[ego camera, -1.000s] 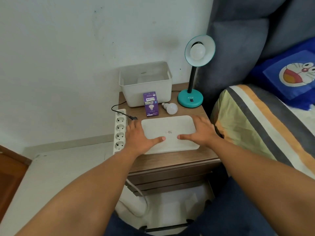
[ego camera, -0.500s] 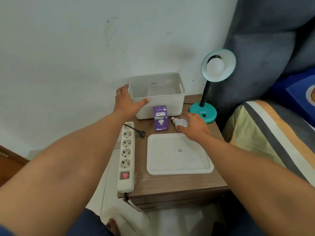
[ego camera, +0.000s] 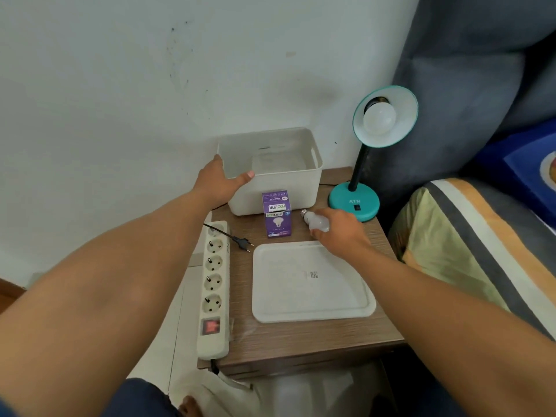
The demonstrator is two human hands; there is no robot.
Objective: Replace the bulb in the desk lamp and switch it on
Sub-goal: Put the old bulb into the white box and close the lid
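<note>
Forearms reach out from the near edge over a brown wood-grain table (ego camera: 301, 338), where a flat white rectangular tray (ego camera: 310, 284) lies nearest, with a white five-socket power strip (ego camera: 213, 284) along the table's left edge and a loose black two-pin plug (ego camera: 243, 242) lying unplugged beside it. Just beyond the tray's far right corner the right hand (ego camera: 340, 233) curls its fingers over a loose white LED bulb (ego camera: 316, 221) lying on its side, metal screw base pointing left; the fingers look closed on the globe, though whether it is lifted off the table I cannot tell. A bulb like this is probably light, smooth and a little slippery, with a shell that could crack if squeezed, so the rounded globe seems the place to hold it, leaving the threads free. Left of it stands a purple cardboard bulb box (ego camera: 276, 214). Farther back the left hand (ego camera: 221, 183) grips the near left corner of an open white plastic bin (ego camera: 288, 188), thumb along its front wall. Farthest right stands the teal desk lamp (ego camera: 361, 182), unlit, a round white bulb (ego camera: 379, 117) seated in its shade.
</note>
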